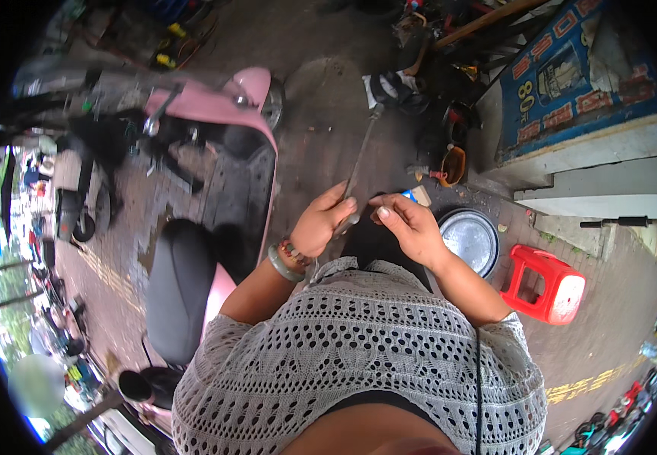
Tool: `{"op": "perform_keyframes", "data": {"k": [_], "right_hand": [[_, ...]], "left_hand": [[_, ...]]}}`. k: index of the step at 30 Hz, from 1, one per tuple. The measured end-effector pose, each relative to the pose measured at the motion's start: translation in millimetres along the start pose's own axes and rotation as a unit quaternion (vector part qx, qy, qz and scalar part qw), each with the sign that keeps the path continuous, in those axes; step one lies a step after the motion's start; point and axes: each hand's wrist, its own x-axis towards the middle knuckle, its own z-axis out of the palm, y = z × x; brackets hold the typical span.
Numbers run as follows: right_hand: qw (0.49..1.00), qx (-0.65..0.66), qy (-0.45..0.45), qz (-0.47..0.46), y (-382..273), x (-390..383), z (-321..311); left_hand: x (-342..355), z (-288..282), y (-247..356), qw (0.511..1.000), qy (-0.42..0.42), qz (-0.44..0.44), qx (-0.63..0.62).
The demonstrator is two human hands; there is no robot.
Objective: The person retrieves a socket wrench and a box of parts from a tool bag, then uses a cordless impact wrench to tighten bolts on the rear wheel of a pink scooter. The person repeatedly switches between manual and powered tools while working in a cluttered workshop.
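In the clenched left hand, thin rod; right hand half-curled.

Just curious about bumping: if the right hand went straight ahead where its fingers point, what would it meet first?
The right hand would probably meet the left hand, which holds a long thin rod, though depth is unclear.

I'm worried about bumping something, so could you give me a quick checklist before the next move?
1. Left hand closed around the long, thin grey metal rod: ok.
2. Right hand free of small items: cannot tell, fingertips curled.
3. Rod apart from the pink scooter with a dark seat: ok.
4. Rod's far end clear of the black-and-white bundle: cannot tell, they overlap in view.
5. Red plastic stool clear of both hands: ok.
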Motion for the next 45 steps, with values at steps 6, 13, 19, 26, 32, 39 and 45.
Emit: {"op": "perform_keyframes", "data": {"k": [6, 13, 19, 26, 32, 39, 45], "right_hand": [[0.978, -0.115, 0.162, -0.062, 3.7, 138.1, -76.0], [0.972, -0.153, 0.156, -0.090, -29.9, 348.2, -194.1], [0.946, -0.290, -0.041, -0.142, -75.4, 526.5, -244.5], [0.911, -0.313, -0.172, -0.206, -97.7, 757.4, -229.2], [0.921, -0.300, -0.197, -0.154, -147.7, 968.7, -230.0], [0.948, -0.262, -0.171, -0.065, -162.4, 1193.5, -269.4], [0.971, -0.184, -0.147, -0.049, -180.9, 1424.4, -305.2]], "left_hand": [[221.1, 22.8, 90.1, 0.995, -0.092, 0.020, -0.034], [410.6, -10.9, 200.4, 0.997, -0.078, 0.010, -0.003], [478.8, -104.4, 286.5, 0.999, 0.038, -0.009, -0.018], [566.6, -241.1, 380.4, 0.994, 0.103, 0.033, -0.013], [690.1, -361.0, 493.1, 0.990, 0.136, 0.037, 0.016], [863.4, -470.0, 646.5, 0.984, 0.162, 0.069, 0.021], [1012.3, -578.2, 760.2, 0.978, 0.194, 0.062, 0.041]]}}
